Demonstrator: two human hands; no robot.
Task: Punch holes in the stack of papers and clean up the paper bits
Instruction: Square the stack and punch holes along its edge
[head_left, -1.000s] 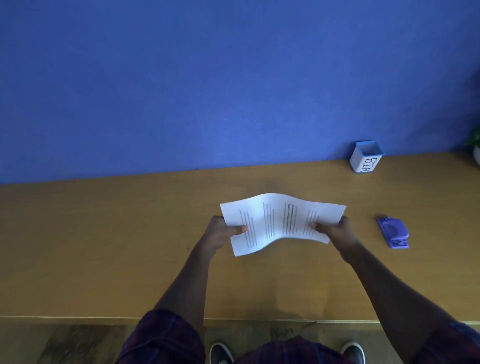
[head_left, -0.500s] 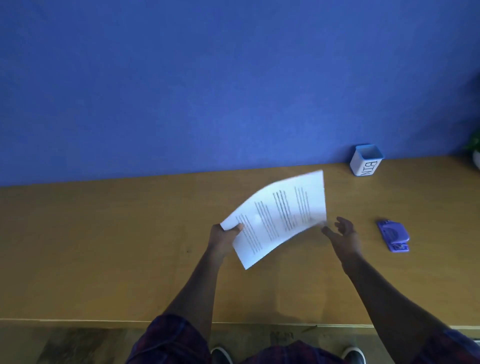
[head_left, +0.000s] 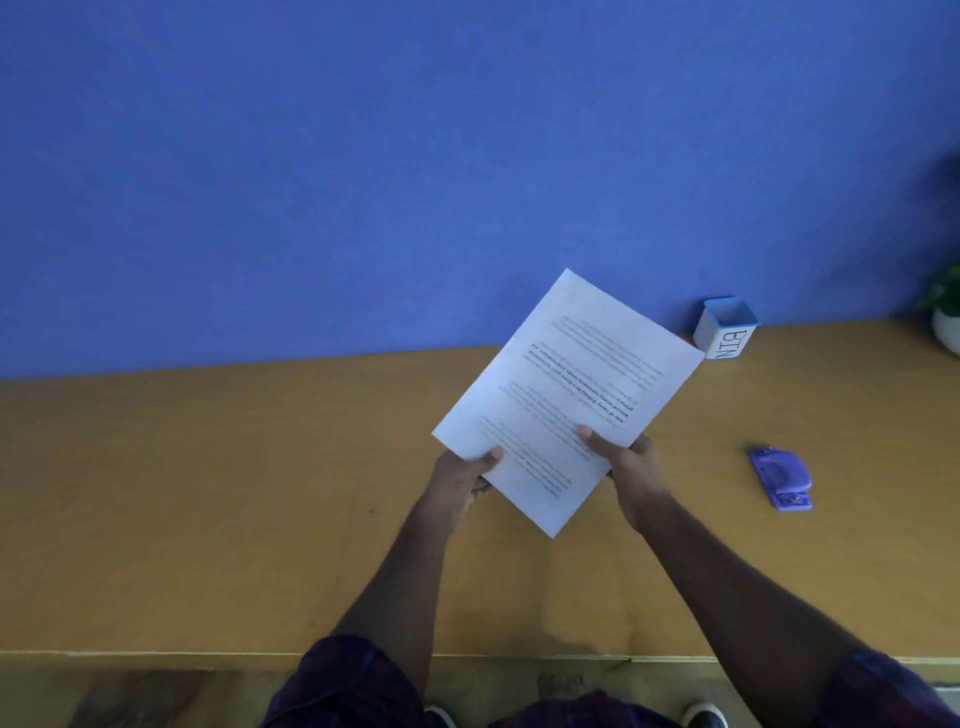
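Head view: both hands hold the papers (head_left: 566, 400) up off the worktop (head_left: 208, 519), in the middle of the scene. The left hand (head_left: 457, 480) pinches the stack at its near-left edge, thumb on top and fingers curled under. The right hand (head_left: 631, 467) grips the near-right edge the same way, its thumb laid across the printed lines. The stack is tilted, with its long axis running from the near corner, between the wrists, up and away to the far corner in front of the blue wall; one corner points left and one right, toward the bin (head_left: 727, 328).

The punch (head_left: 781, 478) lies flat on the worktop to the right of the right hand, apart from it and a little nearer to the person than the papers' right corner. The right hand is plainly the closer of the two to it; the left hand is well apart, with the stack in between. The punch's long axis runs roughly near to far, slightly slanted. Which end carries the slot cannot be told from here.

No holes show in the sheets and no paper bits lie about, so punching seems not yet begun. The likely next move is rightward: an edge of the stack has to meet the punch, or the right hand lets go to fetch it.
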